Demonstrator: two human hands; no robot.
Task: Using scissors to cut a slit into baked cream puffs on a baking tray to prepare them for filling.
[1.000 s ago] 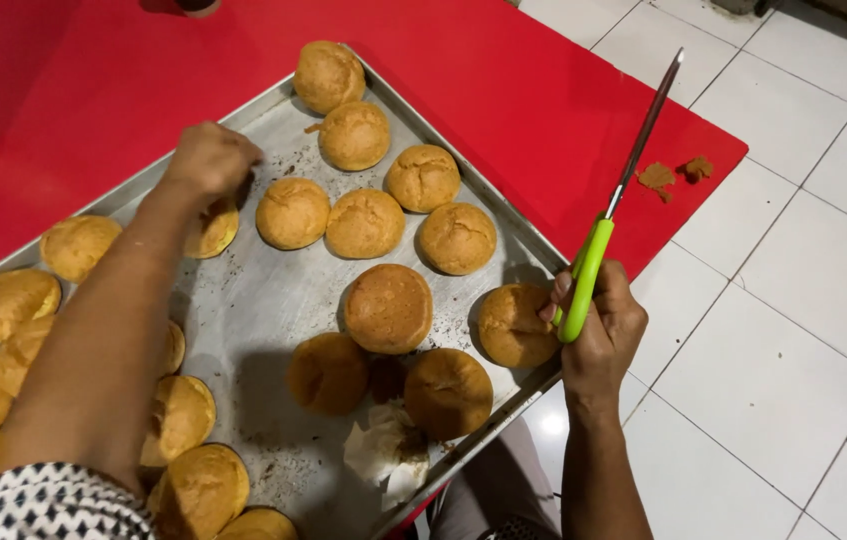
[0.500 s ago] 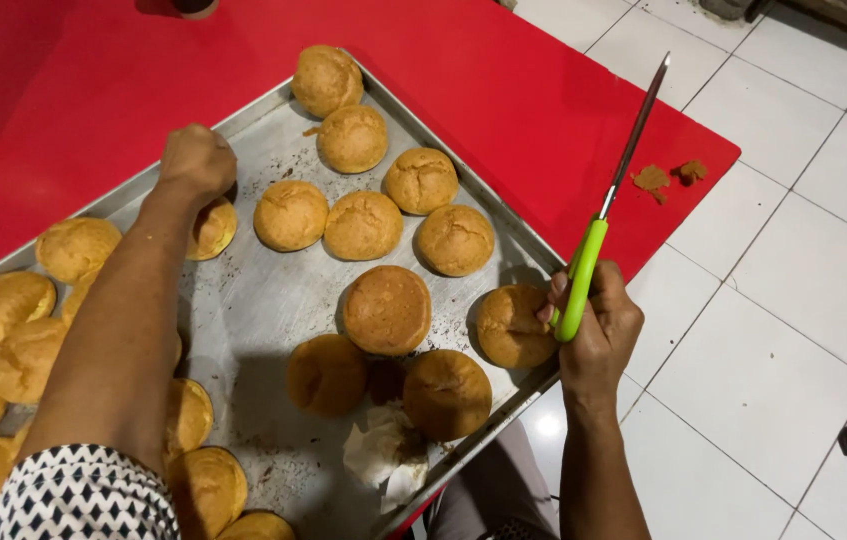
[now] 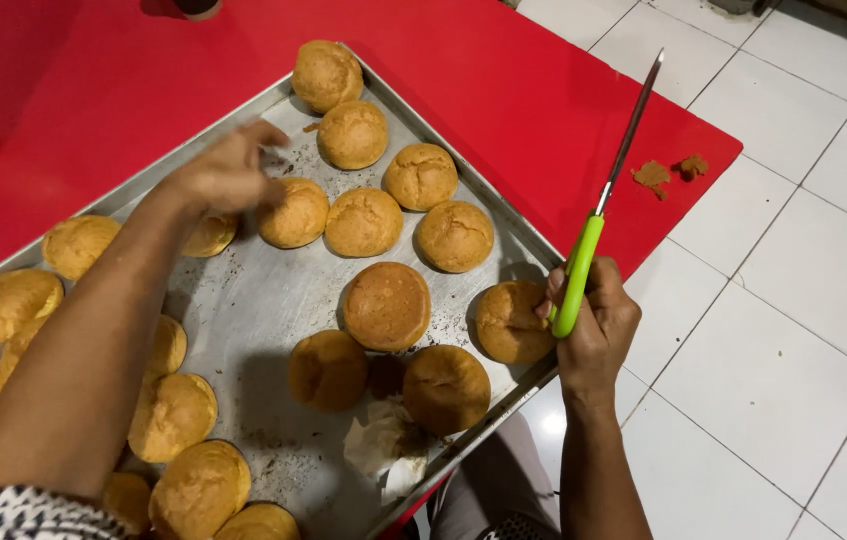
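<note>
A metal baking tray (image 3: 243,300) lies on a red surface and carries several golden-brown round buns. My left hand (image 3: 223,170) reaches across the tray with fingers spread, hovering next to a bun (image 3: 295,212) near the tray's middle and over a smaller bun (image 3: 209,236). My right hand (image 3: 593,325) sits at the tray's right edge, beside another bun (image 3: 509,320). It is shut on the green handle of a pair of scissors (image 3: 593,225), whose closed blades point up and away.
A crumpled white paper (image 3: 383,445) lies on the tray near its front edge. Two brown crumbs (image 3: 665,172) sit at the corner of the red surface (image 3: 503,90). White floor tiles (image 3: 803,300) spread to the right.
My left hand has shifted to the right, from the small bun toward the buns in the tray's middle, and its fingers have spread. The right hand with the scissors has stayed put.
</note>
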